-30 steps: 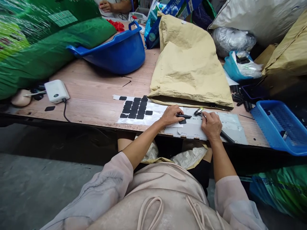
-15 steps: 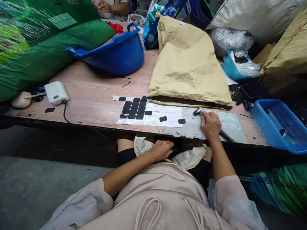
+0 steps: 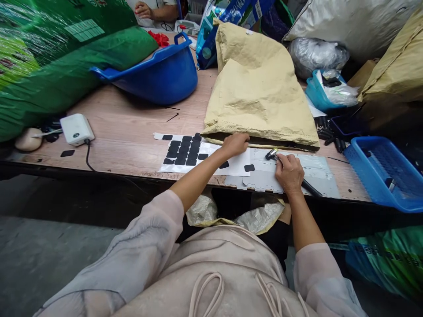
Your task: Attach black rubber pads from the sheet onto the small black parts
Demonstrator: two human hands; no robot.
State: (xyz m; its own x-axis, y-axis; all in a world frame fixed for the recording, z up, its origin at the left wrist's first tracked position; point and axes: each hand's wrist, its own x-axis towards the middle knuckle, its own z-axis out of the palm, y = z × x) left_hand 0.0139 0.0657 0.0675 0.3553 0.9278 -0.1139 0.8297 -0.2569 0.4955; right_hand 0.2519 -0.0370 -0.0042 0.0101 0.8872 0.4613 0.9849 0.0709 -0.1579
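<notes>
My left hand [image 3: 235, 144] is at the open mouth of a tan paper sack [image 3: 257, 88], fingers loosely bent and apart, with nothing visible in them. The fingertips are partly hidden by the sack's dark opening. My right hand [image 3: 290, 172] is closed around a black-handled tool [image 3: 311, 188] with a shiny metal neck and a dark head, resting on a grey board [image 3: 320, 169]. Left of it lies a white backing sheet [image 3: 239, 166] bearing rows of black rounded stickers [image 3: 181, 149]. One loose black sticker [image 3: 249, 167] sits near the sheet's right edge.
A blue basin [image 3: 158, 75] stands behind the sheet, beside green plastic-wrapped bundles [image 3: 66, 66]. At right is a blue basket [image 3: 385, 171] with small parts, near black pieces [image 3: 325, 132]. A white box with a cable [image 3: 77, 129] lies left. Across the table, another person's hand [image 3: 144, 9] shows.
My left hand has risen from my lap and moved forward over the sheet to the sack's mouth. My right hand keeps its hold on the tool in the same place.
</notes>
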